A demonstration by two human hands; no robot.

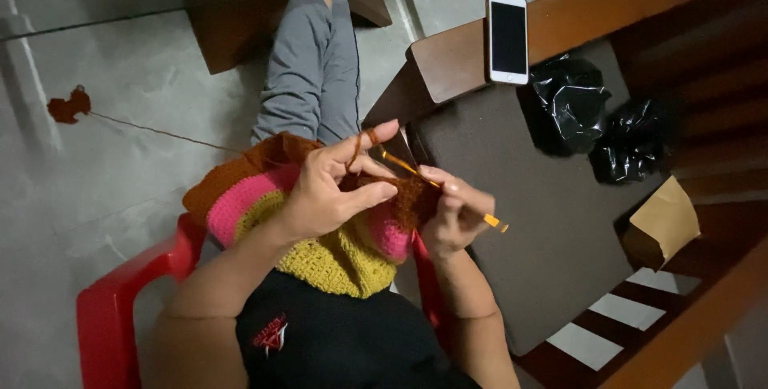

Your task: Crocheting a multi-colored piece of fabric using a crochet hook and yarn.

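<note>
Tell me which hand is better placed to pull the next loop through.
Right. The right hand holds the hook with its tip at the brown edge of the crochet. The left hand pinches the work, yarn over its forefinger.

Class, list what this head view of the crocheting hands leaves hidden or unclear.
- Crochet hook tip: buried in the brown yarn between the left hand and right hand.
- Crocheted piece: its middle hidden behind the left hand.
- Yarn ball: small and dim on the floor.
</note>
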